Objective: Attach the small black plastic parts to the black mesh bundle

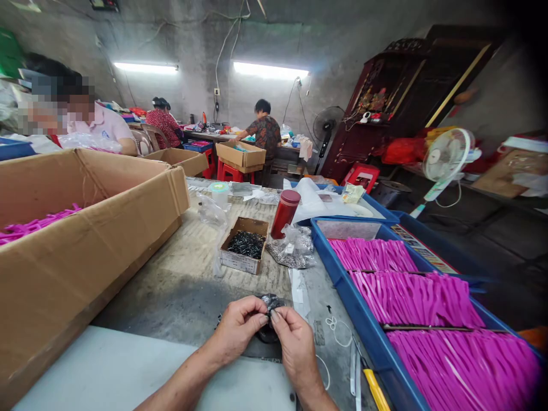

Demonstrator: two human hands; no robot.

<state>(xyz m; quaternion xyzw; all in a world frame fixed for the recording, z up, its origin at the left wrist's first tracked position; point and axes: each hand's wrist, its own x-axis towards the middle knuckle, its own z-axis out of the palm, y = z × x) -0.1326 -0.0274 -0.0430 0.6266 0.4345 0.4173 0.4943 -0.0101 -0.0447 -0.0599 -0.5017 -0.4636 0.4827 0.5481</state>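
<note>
My left hand (240,328) is closed, thumb and forefinger pinched together at the front middle of the table. Close beside it my right hand (295,339) is closed in a similar pinch. The fingertips nearly meet, and whatever they hold is too small and hidden to name. Just behind and under them sits a dark, round thing with shiny black plastic (270,301), partly covered by the hands. Beyond it stands a small open cardboard box (241,263) of small black pieces. A clear plastic bag of small greyish pieces (291,251) lies to its right.
A large carton (85,245) with magenta strips stands left. On the right, a blue tray (355,308) holds rows of magenta strips (428,299). A red bottle (285,214), a yellow-handled tool (375,391) and white cord (338,334) lie around. Several people work behind.
</note>
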